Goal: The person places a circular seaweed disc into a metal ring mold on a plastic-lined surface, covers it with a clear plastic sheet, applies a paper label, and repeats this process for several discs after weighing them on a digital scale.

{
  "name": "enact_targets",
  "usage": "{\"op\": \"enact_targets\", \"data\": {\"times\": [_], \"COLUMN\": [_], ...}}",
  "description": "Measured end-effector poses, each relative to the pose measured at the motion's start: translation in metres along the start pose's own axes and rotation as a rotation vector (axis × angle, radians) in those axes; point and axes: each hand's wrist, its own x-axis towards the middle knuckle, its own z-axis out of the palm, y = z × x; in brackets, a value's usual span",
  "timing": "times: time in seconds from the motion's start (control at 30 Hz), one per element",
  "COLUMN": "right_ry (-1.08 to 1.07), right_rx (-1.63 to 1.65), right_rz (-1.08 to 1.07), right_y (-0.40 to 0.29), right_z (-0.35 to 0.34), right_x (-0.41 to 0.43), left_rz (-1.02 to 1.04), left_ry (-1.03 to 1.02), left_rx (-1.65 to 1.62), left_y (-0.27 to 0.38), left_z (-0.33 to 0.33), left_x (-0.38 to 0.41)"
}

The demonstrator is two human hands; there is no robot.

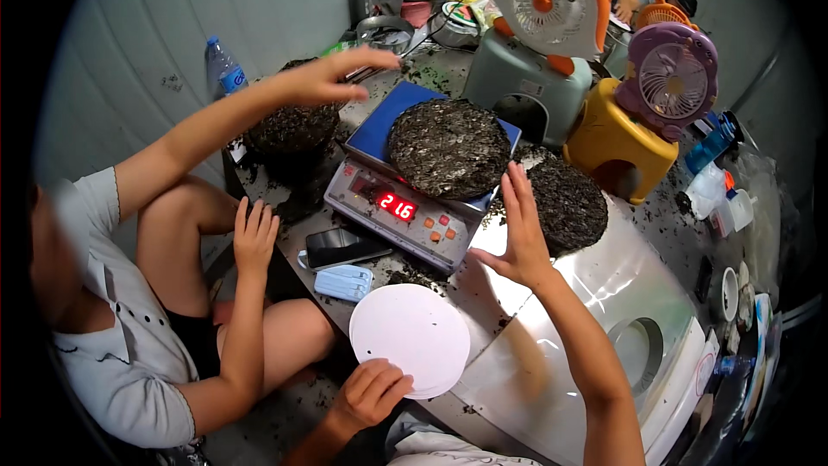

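My left hand (372, 395) pinches the near edge of a stack of round white paper sheets (414, 336). Fingers apart, my right hand (519, 230) is beside a dark, round pressed cake of dried leaf-like material (449, 149). Whether its fingertips touch that cake's rim I cannot tell. The cake lies on the blue platform (381, 113) of a digital bench scale (401, 213), whose display glows with red digits. Right behind my right hand, another dark round cake (566, 207) rests on the table.
A co-worker's blurred hand (343, 74) reaches above the scale's far left; their other hand (255, 233) is at the table edge. A stack of dark cakes (294, 123), a phone (346, 248), a power bank (343, 282), fans (550, 3) on plastic stools (530, 90) and a metal ring (647, 356) surround the scale.
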Motion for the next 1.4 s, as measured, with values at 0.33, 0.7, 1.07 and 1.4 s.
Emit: {"op": "enact_targets", "data": {"times": [0.33, 0.7, 1.07, 1.4], "right_ry": [-0.156, -0.242, -0.271, -0.190], "right_rx": [-0.043, -0.533, -0.134, -0.344], "right_rz": [-0.021, -0.074, 0.021, -0.082], "right_y": [0.006, 0.010, 0.031, 0.011], "right_z": [0.014, 0.077, 0.051, 0.078], "right_x": [0.023, 0.065, 0.069, 0.086], "left_rz": [0.028, -0.055, -0.166, 0.078], "left_ry": [0.087, -0.150, 0.205, -0.368], "left_rx": [0.066, -0.025, -0.188, -0.120], "left_y": [-0.008, 0.002, -0.064, -0.245], "left_z": [0.003, -0.019, -0.009, 0.079], "left_x": [-0.029, 0.000, 0.142, 0.301]}}
